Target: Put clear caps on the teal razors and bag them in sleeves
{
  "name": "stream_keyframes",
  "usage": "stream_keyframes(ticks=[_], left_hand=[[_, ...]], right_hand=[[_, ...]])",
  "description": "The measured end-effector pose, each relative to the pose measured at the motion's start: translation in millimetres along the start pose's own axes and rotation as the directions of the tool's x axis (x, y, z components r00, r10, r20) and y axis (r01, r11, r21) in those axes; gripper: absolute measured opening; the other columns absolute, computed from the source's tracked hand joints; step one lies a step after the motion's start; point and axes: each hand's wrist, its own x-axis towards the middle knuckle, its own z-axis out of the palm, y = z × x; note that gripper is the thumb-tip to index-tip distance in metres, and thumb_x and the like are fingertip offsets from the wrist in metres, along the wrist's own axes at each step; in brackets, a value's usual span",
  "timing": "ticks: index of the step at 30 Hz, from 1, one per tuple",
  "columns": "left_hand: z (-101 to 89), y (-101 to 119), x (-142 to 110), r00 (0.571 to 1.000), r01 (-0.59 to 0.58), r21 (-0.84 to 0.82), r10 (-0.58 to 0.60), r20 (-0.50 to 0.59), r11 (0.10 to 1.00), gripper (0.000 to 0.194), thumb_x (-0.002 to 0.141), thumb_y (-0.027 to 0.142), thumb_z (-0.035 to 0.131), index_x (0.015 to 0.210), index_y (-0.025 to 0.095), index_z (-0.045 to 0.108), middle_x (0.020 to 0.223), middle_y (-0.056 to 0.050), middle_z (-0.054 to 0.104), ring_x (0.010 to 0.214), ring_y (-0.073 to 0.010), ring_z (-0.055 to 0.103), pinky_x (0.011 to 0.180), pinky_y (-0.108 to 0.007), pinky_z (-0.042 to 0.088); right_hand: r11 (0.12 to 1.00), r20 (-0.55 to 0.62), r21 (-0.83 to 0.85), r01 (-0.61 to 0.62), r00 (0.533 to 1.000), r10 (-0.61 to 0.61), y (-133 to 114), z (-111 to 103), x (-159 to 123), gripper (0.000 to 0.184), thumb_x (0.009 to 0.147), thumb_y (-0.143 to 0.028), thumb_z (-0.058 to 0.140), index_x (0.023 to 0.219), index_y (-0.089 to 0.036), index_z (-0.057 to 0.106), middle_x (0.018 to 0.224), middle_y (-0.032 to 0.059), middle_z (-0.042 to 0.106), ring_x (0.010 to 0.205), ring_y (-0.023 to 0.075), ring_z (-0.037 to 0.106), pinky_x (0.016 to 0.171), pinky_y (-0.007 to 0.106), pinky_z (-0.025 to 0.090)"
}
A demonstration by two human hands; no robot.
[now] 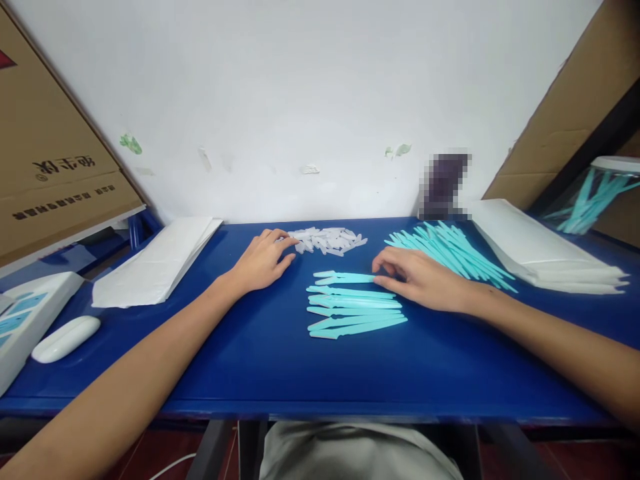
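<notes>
My left hand (267, 259) is at the near left edge of a pile of small whitish translucent plastic caps (333, 240). Its fingers are spread, with the fingertips touching the pile's edge. My right hand (423, 277) is curled, thumb and index finger closed about the handle end of a turquoise eyebrow razor (345, 277) lying flat on the table. Below it, several more eyebrow razors (350, 312) lie in a rough column, blade ends to the left. Behind my right hand is a larger heap of turquoise eyebrow razors (450, 250).
The blue table (280, 373) meets a white wall. White bags (160, 260) lie left, and a stack of white bags (545, 257) lies right. A white oval case (66, 339) sits far left. A clear tub (595, 193) with turquoise sticks is at far right. Cardboard (60, 133) stands left.
</notes>
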Motion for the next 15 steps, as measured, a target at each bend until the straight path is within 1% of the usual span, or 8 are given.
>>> stream_keyframes(ticks=[2, 4, 7, 10, 13, 15], left_hand=[[1.8, -0.8, -0.1, 0.999, 0.009, 0.013, -0.009, 0.049, 1.000, 0.047, 0.102, 0.038, 0.037, 0.142, 0.021, 0.055, 0.141, -0.016, 0.050, 0.124, -0.0353, 0.047, 0.100, -0.055, 0.044], [3.2, 0.2, -0.5, 0.996, 0.005, 0.020, -0.007, 0.094, 1.000, 0.048, 0.103, 0.037, 0.033, 0.146, 0.024, 0.051, 0.147, -0.016, 0.045, 0.130, -0.0367, 0.044, 0.101, -0.058, 0.042], [3.8, 2.0, -1.0, 0.993, -0.002, 0.045, -0.003, 0.120, 0.999, 0.046, 0.104, 0.033, 0.031, 0.143, 0.023, 0.054, 0.150, -0.017, 0.044, 0.133, -0.0373, 0.041, 0.101, -0.059, 0.040], [2.4, 4.0, -0.8, 0.993, -0.050, 0.075, 0.042, 0.106, 0.996, 0.041, 0.102, 0.022, 0.034, 0.132, 0.019, 0.062, 0.139, -0.015, 0.056, 0.131, -0.0335, 0.046, 0.105, -0.058, 0.035], [-1.1, 8.9, -0.2, 0.990, -0.106, 0.078, 0.099, 0.096, 0.991, 0.035, 0.098, 0.014, 0.040, 0.118, 0.021, 0.069, 0.122, -0.011, 0.068, 0.121, -0.0288, 0.056, 0.109, -0.057, 0.028], [-4.8, 13.4, 0.4, 0.987, -0.127, 0.028, 0.124, 0.104, 0.991, 0.033, 0.098, 0.015, 0.044, 0.112, 0.022, 0.072, 0.115, -0.008, 0.070, 0.113, -0.0265, 0.061, 0.108, -0.054, 0.030]], right_hand=[[0.998, 0.071, 0.017, 0.054, 0.996, -0.055, -3.2, -2.7, -1.3, 0.027, 0.098, -0.043, 0.051, 0.098, -0.020, 0.065, 0.086, 0.0044, 0.059, 0.073, 0.0174, 0.054, 0.066, 0.031, 0.040], [0.996, 0.140, 0.035, 0.082, 0.986, -0.087, -6.9, -4.7, -2.1, 0.029, 0.099, -0.044, 0.050, 0.099, -0.021, 0.068, 0.090, 0.0055, 0.060, 0.074, 0.0178, 0.055, 0.065, 0.031, 0.040], [0.996, 0.171, 0.041, 0.082, 0.981, -0.088, -10.2, -5.2, -2.5, 0.032, 0.100, -0.043, 0.047, 0.101, -0.021, 0.071, 0.092, 0.0064, 0.062, 0.075, 0.0181, 0.057, 0.064, 0.031, 0.040], [0.996, 0.165, 0.034, 0.080, 0.983, -0.085, -10.2, -4.0, -2.8, 0.033, 0.100, -0.042, 0.047, 0.101, -0.021, 0.072, 0.090, 0.0063, 0.062, 0.073, 0.0178, 0.056, 0.064, 0.031, 0.040], [0.996, 0.155, 0.014, 0.092, 0.984, -0.093, -9.3, -3.0, -3.0, 0.032, 0.101, -0.040, 0.046, 0.102, -0.020, 0.071, 0.090, 0.0062, 0.062, 0.072, 0.0176, 0.057, 0.065, 0.031, 0.040], [0.994, 0.148, -0.013, 0.107, 0.983, -0.104, -8.6, -2.7, -2.9, 0.031, 0.102, -0.036, 0.043, 0.100, -0.019, 0.069, 0.089, 0.0060, 0.062, 0.073, 0.0178, 0.057, 0.066, 0.031, 0.040]])
